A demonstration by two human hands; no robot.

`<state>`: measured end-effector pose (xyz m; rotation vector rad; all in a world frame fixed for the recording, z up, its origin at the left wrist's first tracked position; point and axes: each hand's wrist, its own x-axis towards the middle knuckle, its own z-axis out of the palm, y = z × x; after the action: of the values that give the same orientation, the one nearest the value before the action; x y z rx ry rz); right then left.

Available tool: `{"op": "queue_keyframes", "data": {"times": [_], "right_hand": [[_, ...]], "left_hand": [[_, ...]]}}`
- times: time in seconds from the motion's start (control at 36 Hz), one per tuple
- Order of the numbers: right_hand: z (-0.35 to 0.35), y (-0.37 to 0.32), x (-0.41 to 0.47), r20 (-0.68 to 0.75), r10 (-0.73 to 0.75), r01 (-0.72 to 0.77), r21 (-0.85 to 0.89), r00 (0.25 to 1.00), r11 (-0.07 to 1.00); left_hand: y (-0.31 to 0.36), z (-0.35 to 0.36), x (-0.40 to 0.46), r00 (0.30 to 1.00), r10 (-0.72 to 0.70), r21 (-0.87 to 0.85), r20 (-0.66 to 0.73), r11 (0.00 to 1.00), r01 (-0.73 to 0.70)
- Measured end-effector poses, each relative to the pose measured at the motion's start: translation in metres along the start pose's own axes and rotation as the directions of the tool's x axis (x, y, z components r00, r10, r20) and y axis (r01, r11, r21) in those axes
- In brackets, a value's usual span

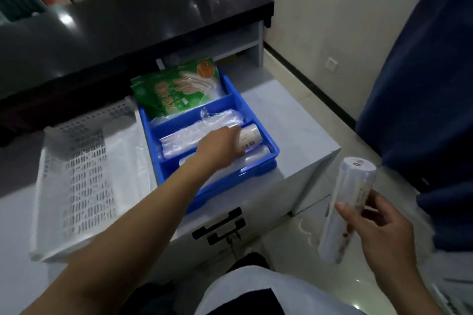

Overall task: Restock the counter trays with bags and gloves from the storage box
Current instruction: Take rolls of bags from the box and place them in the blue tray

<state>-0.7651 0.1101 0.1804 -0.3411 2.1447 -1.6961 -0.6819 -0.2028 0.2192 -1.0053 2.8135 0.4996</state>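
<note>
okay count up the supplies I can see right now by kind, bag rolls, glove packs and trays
Bag rolls: 5, one in the right hand, one under the left hand, three more in the blue tray
Glove packs: 2
Trays: 2, blue and white
Total: 9

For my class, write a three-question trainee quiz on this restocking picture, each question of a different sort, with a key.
1. True or false: the green glove packs lie in the far compartment of the blue tray.
2. Multiple choice: the right hand holds A) a glove pack, B) a roll of bags, C) nothing.
3. Fill in: the left hand is placing a labelled roll into the ____ tray, which stands to the right of the white perforated basket.

Key: 1 true; 2 B; 3 blue.
</note>
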Motion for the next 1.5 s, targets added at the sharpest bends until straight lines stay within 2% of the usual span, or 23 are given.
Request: {"op": "queue_keyframes", "data": {"times": [0.08,0.14,0.28,0.44,0.56,0.64,0.69,0.78,0.86,0.92,1.0,1.08,1.11,1.14,1.19,1.25,1.36,1.5], "right_hand": [[0.007,-0.004,0.012,-0.044,0.014,-0.014,-0.020,0.999,1.000],[0.014,-0.007,0.019,-0.079,0.032,-0.034,-0.030,0.996,0.999],[0.039,-0.016,0.038,-0.066,0.035,-0.040,-0.082,0.997,0.996],[0.074,-0.033,0.063,0.015,-0.050,0.052,-0.148,0.999,0.988],[0.092,-0.049,0.077,0.107,-0.109,0.128,-0.189,0.988,0.974],[0.105,-0.070,0.088,0.218,-0.150,0.198,-0.216,0.964,0.956],[0.113,-0.088,0.093,0.309,-0.218,0.298,-0.241,0.926,0.924],[0.126,-0.117,0.099,0.463,-0.312,0.452,-0.230,0.830,0.862],[0.143,-0.140,0.104,0.621,-0.369,0.566,-0.148,0.691,0.811],[0.159,-0.146,0.108,0.736,-0.366,0.666,-0.152,0.569,0.731],[0.189,-0.139,0.112,0.895,-0.249,0.829,-0.197,0.369,0.523],[0.220,-0.112,0.112,0.976,-0.044,0.958,-0.201,0.215,0.204],[0.227,-0.102,0.112,0.981,0.020,0.968,-0.195,0.194,0.158],[0.232,-0.094,0.112,0.982,0.048,0.968,-0.188,0.183,0.166],[0.236,-0.083,0.115,0.984,0.012,0.957,-0.174,0.176,0.233],[0.236,-0.078,0.121,0.983,-0.047,0.955,-0.159,0.176,0.249],[0.230,-0.077,0.126,0.982,-0.037,0.965,-0.176,0.186,0.194],[0.210,-0.081,0.131,0.966,-0.124,0.963,-0.205,0.227,0.173]], "left_hand": [[-0.006,0.007,0.003,1.000,0.018,-0.115,-0.017,0.993,-0.020],[-0.014,0.008,-0.002,0.999,0.039,-0.126,-0.014,0.991,-0.040],[-0.043,0.013,-0.025,0.986,-0.031,-0.074,0.165,0.996,0.044],[-0.051,0.022,-0.036,0.982,-0.086,-0.133,0.169,0.985,0.109],[-0.053,0.023,-0.038,0.990,-0.051,-0.169,0.130,0.983,0.073],[-0.059,0.021,-0.042,0.997,-0.012,-0.258,0.076,0.966,0.031],[-0.068,0.018,-0.046,0.999,-0.029,-0.388,0.017,0.921,0.033],[-0.087,0.009,-0.054,0.985,-0.163,-0.601,-0.047,0.793,0.103],[-0.103,0.005,-0.069,0.936,-0.335,-0.712,-0.112,0.684,0.159],[-0.106,0.003,-0.081,0.890,-0.425,-0.767,-0.166,0.623,0.155],[-0.100,0.003,-0.097,0.811,-0.528,-0.827,-0.253,0.553,0.102],[-0.088,0.009,-0.114,0.739,-0.608,-0.870,-0.290,0.489,0.061],[-0.083,0.012,-0.120,0.728,-0.624,-0.879,-0.285,0.473,0.061],[-0.077,0.016,-0.125,0.720,-0.636,-0.884,-0.278,0.463,0.068],[-0.067,0.026,-0.134,0.719,-0.641,-0.879,-0.267,0.468,0.091],[-0.057,0.034,-0.141,0.732,-0.631,-0.854,-0.256,0.503,0.134],[-0.038,0.044,-0.149,0.758,-0.582,-0.757,-0.295,0.626,0.187],[-0.029,0.047,-0.144,0.857,-0.451,-0.574,-0.250,0.782,0.245]]}}
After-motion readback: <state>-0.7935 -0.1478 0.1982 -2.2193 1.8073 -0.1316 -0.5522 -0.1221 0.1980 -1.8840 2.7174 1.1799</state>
